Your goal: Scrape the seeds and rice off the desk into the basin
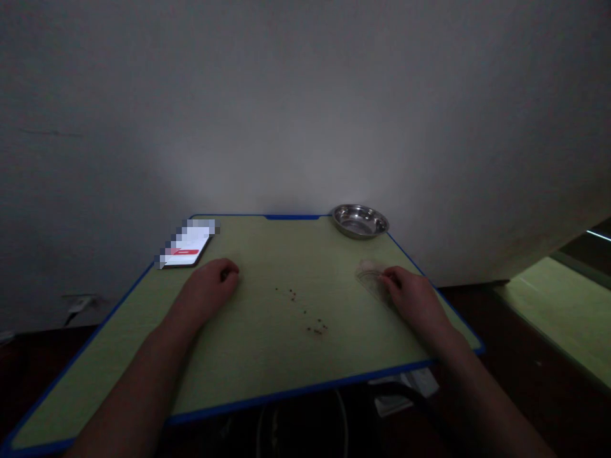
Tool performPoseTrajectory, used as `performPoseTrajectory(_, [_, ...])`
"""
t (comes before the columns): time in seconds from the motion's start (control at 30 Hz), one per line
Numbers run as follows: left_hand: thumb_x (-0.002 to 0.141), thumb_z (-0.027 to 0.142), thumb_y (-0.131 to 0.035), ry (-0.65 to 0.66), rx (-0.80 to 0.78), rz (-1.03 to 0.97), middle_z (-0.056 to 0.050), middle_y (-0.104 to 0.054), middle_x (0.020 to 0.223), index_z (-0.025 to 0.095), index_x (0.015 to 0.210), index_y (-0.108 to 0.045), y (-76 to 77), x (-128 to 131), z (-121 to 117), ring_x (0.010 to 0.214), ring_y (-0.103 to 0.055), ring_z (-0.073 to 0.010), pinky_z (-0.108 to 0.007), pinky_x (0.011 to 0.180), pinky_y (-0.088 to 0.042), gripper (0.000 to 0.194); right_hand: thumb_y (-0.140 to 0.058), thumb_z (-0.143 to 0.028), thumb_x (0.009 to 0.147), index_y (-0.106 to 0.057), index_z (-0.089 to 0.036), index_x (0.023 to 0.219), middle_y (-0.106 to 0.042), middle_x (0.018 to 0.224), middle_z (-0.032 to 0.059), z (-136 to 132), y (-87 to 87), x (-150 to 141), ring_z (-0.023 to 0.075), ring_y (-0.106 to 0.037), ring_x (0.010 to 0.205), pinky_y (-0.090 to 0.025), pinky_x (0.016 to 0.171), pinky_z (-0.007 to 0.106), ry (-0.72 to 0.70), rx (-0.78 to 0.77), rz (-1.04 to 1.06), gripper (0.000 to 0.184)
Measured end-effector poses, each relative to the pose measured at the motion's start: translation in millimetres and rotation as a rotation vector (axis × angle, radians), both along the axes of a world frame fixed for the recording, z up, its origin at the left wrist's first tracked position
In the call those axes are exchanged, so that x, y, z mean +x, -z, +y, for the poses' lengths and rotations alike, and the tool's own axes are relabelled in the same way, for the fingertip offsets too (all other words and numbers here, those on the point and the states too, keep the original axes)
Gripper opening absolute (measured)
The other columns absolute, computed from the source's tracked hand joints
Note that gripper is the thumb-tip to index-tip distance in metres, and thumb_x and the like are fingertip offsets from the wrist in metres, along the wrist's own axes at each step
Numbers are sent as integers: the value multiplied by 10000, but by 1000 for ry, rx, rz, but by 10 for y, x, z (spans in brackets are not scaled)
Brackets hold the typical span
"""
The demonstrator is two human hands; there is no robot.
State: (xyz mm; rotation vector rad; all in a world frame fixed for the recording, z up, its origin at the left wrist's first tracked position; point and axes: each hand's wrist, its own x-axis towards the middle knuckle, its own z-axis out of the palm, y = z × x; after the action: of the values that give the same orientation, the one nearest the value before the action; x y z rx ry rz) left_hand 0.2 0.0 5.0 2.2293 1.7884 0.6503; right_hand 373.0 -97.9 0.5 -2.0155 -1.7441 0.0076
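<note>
My left hand [209, 288] rests on the green table [267, 356] with its fingers curled in and nothing visible in them, just below a lit phone [186, 249]. My right hand [411, 296] lies on the right side of the table, its fingertips pinched on a thin clear plastic bag [370, 275] that lies flat. Several tiny dark red and green beads [305, 312] are scattered on the table between my hands. A shiny metal bowl [359, 221] stands at the far right corner, beyond my right hand.
The table has a blue rim and stands against a pale wall. Another green surface [563, 312] lies to the right across a dark gap. Cables and white items [405, 388] sit on the dark floor under the near edge.
</note>
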Motion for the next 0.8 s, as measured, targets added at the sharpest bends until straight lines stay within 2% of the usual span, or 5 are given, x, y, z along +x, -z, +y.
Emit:
performPoseTrajectory(0.2, [768, 325, -415, 17, 6, 16, -88, -677, 880, 183, 860, -620, 4, -10, 5, 814, -629, -237, -349, 726, -467, 266, -433, -316, 910, -641, -161, 911, -704, 825, 109, 38, -30, 78, 226, -633, 720, -412, 644, 306, 11, 7, -65, 260])
performPoseTrajectory(0.4, [767, 321, -419, 11, 3, 10, -83, -675, 862, 186, 849, -620, 5, -10, 8, 788, -624, -231, -348, 714, -460, 256, -436, -330, 895, -628, -183, 898, -697, 794, 88, 68, -77, 199, 222, -631, 699, -412, 629, 308, -4, 46, -40, 242])
performPoseTrajectory(0.57, [761, 306, -419, 6, 8, 5, -85, -669, 868, 177, 841, -627, -1, 5, -21, 794, -618, -226, -339, 716, -455, 258, -469, -358, 879, -581, -198, 838, -677, 742, 48, 11, -118, 119, 194, -612, 652, -420, 612, 297, -113, 73, 120, 199])
performPoseTrajectory(0.8, [781, 276, -420, 2, 8, 0, -85, -667, 875, 173, 850, -623, 4, 36, -53, 800, -610, -219, -342, 730, -457, 238, -481, -293, 863, -601, -184, 836, -665, 675, 8, 0, -143, -262, 150, -583, 582, -420, 565, 268, -393, -185, 353, 165])
